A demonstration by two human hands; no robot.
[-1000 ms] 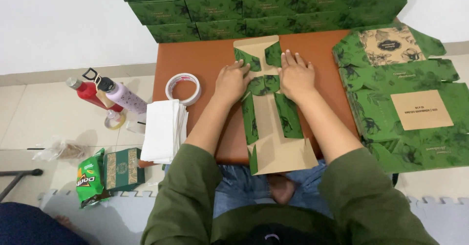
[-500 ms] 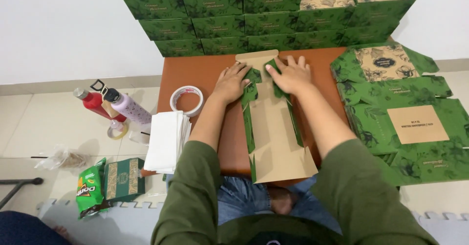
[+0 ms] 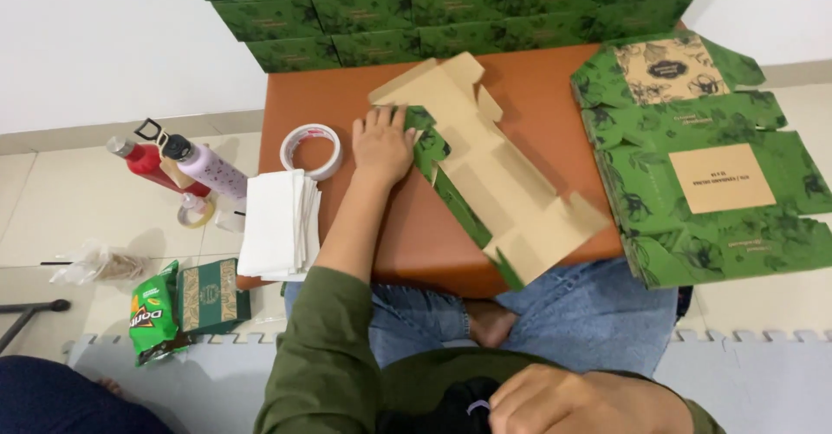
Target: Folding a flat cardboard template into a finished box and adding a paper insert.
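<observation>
**Steadying the box blank with one hand**

We have our left hand [image 3: 381, 144] pressed flat, fingers spread, on the upper left corner of the box blank [image 3: 485, 170], which lies brown side up on the low table [image 3: 347, 87]. Our right hand [image 3: 576, 399] is well apart from it, pulled back near our chest at 6 o'clock, loosely curled and holding nothing that we can see.

The blank sits near the middle of the table. Its long axis runs on a diagonal, from about 10 o'clock near our left hand to about 4 o'clock, where its notched end hangs just over the table's near edge above our knee. The green printed face shows only as a strip along the folded side that faces 7 o'clock.

To do this step well, we judge that the palm should stay firmly on the panel so the cardboard cannot slide or spring up, and that folds should follow the scored lines and not be forced across the board.

A tape roll [image 3: 310, 150] lies just beside our hand at 9 o'clock, a pile of flat green blanks [image 3: 702, 157] at 3 o'clock, and stacked green boxes [image 3: 451, 5] at 12 o'clock.
</observation>
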